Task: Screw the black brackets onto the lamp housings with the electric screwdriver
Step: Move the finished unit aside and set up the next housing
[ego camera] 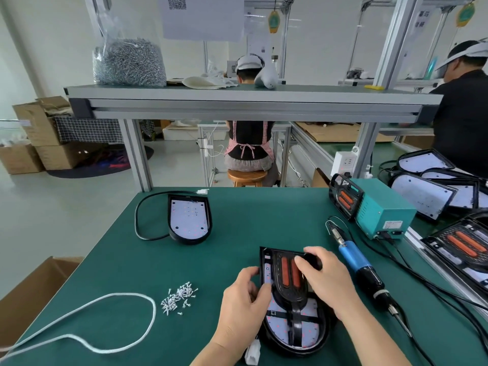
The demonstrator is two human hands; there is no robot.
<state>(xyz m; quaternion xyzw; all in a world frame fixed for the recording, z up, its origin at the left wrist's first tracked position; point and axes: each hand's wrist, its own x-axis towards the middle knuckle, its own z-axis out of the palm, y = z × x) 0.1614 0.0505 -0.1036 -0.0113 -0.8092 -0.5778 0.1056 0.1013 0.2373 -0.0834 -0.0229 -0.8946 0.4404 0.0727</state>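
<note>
Lamp housing (280,331) flat on the green mat (237,220) near its front edge, open side up, rounded end toward the wearer, white board with red dots showing inside. Black bracket (286,276) with two orange strips laid on top of it, narrow stem running down the middle of the board. Left hand (245,299) at the housing's left rim, fingers curled, thumb pressed on the edge, gripping the lamp housing there. Right hand (324,278) over the bracket's far right corner, fingers bent round it, one fingertip on the right orange strip, holding the black bracket. Electric screwdriver (361,268) unheld, lying on the mat just right of the right hand, blue body and black grip, tip toward the far side, cable trailing off toward the front right. Teal power box (383,210) beyond it, with another bracket (343,196) leaning against its left face. Small heap of loose screws (179,299) left of the left hand, apart from it. White cord (105,323) looped across the front left of the mat. White connector (253,352) beside the left wrist. Second housing (188,217) farther back on the left, open side up, black cable curling out beside it. More housings (427,191) stacked at the right edge. Above, on a grey shelf (237,93), a clear bag of screws (129,62). Beyond the bench, a seated person (249,143) on a wooden stool (247,177), back turned.
</note>
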